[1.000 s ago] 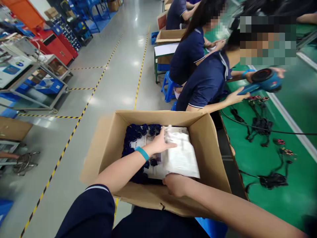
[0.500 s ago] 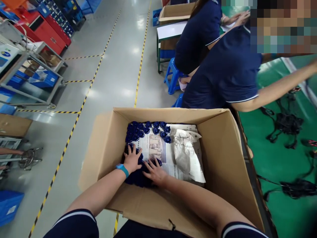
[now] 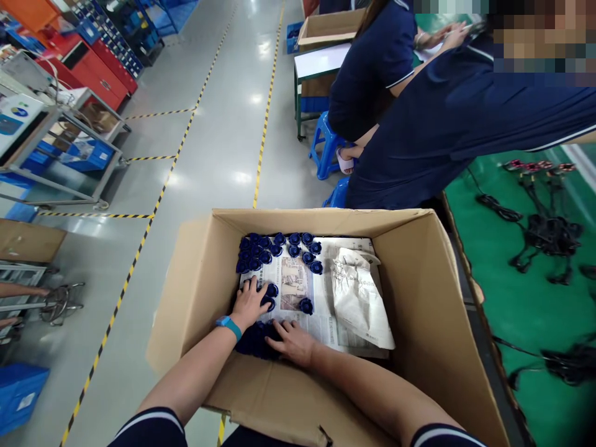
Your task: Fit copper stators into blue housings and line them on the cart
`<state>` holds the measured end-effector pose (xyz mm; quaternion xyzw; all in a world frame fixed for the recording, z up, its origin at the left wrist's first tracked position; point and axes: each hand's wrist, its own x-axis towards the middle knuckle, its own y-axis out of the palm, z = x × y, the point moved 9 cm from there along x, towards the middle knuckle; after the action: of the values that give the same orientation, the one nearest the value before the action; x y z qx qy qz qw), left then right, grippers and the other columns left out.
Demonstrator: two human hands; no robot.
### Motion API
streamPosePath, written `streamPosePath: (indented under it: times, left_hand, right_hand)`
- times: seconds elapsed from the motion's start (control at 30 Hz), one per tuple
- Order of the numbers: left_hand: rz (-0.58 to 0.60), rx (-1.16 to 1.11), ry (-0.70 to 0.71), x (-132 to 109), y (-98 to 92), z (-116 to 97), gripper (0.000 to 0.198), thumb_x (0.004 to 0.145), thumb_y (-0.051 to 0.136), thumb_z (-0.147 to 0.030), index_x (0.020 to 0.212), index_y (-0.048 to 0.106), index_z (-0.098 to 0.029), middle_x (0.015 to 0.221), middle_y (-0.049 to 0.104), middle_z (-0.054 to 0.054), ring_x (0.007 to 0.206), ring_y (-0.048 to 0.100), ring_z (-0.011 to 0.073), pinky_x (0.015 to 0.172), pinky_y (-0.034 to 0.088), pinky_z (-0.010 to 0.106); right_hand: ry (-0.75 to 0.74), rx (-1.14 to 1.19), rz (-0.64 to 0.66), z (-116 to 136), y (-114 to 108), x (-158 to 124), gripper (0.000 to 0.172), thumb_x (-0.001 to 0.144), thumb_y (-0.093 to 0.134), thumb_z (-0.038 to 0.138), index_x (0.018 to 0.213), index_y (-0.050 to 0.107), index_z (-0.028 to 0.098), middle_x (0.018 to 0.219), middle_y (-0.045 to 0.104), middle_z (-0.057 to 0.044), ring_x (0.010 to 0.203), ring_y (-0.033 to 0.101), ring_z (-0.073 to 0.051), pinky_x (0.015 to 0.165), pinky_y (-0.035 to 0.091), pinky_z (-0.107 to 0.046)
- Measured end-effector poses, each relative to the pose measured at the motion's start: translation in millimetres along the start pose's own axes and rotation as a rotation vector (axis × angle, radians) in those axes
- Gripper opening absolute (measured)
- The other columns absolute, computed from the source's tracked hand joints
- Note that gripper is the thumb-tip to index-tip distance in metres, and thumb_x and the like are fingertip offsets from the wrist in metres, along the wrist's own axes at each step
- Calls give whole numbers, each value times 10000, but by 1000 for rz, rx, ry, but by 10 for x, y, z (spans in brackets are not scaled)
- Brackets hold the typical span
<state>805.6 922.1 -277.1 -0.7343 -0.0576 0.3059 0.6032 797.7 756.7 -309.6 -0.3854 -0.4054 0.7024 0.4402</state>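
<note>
An open cardboard box point(image 3: 419, 292) stands in front of me. Newspaper point(image 3: 321, 310) lines its bottom, with several small dark blue round parts point(image 3: 274, 248) lying on it and a crumpled sheet of paper point(image 3: 361, 298) at the right. My left hand point(image 3: 249, 302), with a blue wristband, rests fingers spread on the blue parts at the near left of the box. My right hand point(image 3: 291, 340) lies flat beside it, fingers apart, on a heap of the same blue parts point(image 3: 255, 340). Neither hand holds anything that I can see.
Two people in dark blue shirts point(image 3: 447, 118) sit close behind the box at a green workbench point(image 3: 526, 292) with black cable assemblies point(image 3: 544, 236). Blue stools point(image 3: 326, 146), another cardboard box point(image 3: 326, 28), a metal cart point(image 3: 60, 155) and red cabinets point(image 3: 93, 81) line the grey floor.
A second ago my hands were on the crumpled paper at the right. They have moved to the blue parts at the near left of the box; the paper lies released.
</note>
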Motion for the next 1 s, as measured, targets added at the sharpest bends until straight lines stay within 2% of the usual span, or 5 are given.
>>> streamPosePath:
  times: [0.2, 0.33, 0.47, 0.63, 1.0]
  left_hand:
    - [15, 81, 50, -96, -1, 49, 899, 869, 645, -616, 1597, 286, -228, 1676, 146, 234, 1422, 322, 454, 1022, 446, 595]
    - [52, 111, 195, -198, 110, -121, 999, 797, 734, -626, 1608, 224, -342, 1694, 126, 197, 1483, 226, 496, 1079, 353, 670]
    - [27, 134, 278, -188, 179, -221, 818, 902, 676, -473, 1589, 234, -425, 1701, 143, 156, 1433, 352, 463, 1039, 403, 643]
    - [5, 132, 371, -130, 235, -295, 657, 972, 555, -373, 1575, 295, -399, 1700, 157, 148, 1420, 387, 433, 1005, 450, 610]
    - [-67, -16, 154, -85, 385, -160, 601, 960, 562, -424, 1499, 449, -183, 1603, 337, 231, 1458, 355, 398, 1035, 500, 504]
  right_hand:
    - [-89, -37, -36, 145, -47, 54, 443, 992, 548, 401, 1405, 484, 255, 1636, 258, -246, 1105, 587, -336, 828, 500, -498]
    - [-150, -30, -23, 207, -31, 19, 369, 1024, 467, 306, 1392, 486, 296, 1628, 286, -225, 1042, 616, -279, 815, 495, -457]
    - [-170, -59, -73, 248, -57, -23, 365, 1040, 425, 309, 1398, 496, 301, 1595, 342, -220, 1002, 623, -266, 813, 488, -448]
    - [-171, -76, -128, 235, -81, -103, 426, 1041, 406, 304, 1464, 448, 275, 1471, 487, -212, 957, 623, -260, 818, 481, -450]
    - [-158, -54, -74, 245, 0, -71, 362, 1056, 357, 269, 1386, 485, 192, 1290, 603, -192, 909, 619, -241, 753, 488, -403]
